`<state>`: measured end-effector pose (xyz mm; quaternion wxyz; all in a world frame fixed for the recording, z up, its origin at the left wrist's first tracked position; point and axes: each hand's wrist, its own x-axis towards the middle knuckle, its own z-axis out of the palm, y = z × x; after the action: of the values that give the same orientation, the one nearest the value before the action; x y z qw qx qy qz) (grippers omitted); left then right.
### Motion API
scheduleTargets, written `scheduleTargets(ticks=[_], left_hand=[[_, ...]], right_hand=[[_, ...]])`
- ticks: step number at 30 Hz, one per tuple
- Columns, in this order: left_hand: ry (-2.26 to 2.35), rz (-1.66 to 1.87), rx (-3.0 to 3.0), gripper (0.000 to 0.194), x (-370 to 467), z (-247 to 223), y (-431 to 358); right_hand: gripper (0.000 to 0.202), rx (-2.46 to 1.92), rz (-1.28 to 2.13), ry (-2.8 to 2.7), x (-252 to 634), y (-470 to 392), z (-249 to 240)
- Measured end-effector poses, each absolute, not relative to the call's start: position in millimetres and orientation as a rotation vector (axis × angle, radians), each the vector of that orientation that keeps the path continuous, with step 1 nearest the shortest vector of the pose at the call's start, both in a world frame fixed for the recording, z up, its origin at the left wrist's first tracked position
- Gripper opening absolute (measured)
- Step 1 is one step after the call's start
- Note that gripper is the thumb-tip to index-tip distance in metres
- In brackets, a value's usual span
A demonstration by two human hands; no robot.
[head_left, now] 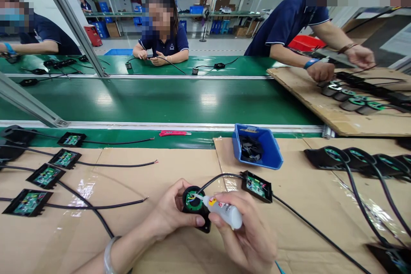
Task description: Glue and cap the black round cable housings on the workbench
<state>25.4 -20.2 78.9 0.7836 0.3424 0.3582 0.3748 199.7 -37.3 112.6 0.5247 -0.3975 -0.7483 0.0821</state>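
Note:
My left hand (175, 212) grips a black housing (203, 218) with a round green circuit board (192, 204) in its top, fingers behind it and thumb on the front. My right hand (245, 227) holds a white glue bottle (224, 212), tilted so that its thin nozzle points at the wires on the round board. Whether the tip touches them I cannot tell. A black cable (221, 176) runs from the housing to an open black box (257, 186) with a green circuit board inside, lying to the right on the cardboard.
Several boxed boards (28, 202) with cables lie at left. A blue bin (272, 150) of black parts and a red cutter (175, 133) sit ahead. Black housings (327, 157) stand at right. Beyond the green conveyor (160, 100), people work; one person's hand (321, 71) is over cardboard.

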Motion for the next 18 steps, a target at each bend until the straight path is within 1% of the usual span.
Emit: scheduleTargets(ticks=[8,18], left_hand=[[0.783,0.803,0.725,0.056,27.0,78.6,-20.2],[0.786,0.794,0.758,0.053,24.4,78.6,-19.8]], right_hand=[[0.018,-0.964,0.216,-1.811,199.9,-39.4,115.6],[0.021,-0.958,0.193,-1.776,198.9,-33.8,113.0]])
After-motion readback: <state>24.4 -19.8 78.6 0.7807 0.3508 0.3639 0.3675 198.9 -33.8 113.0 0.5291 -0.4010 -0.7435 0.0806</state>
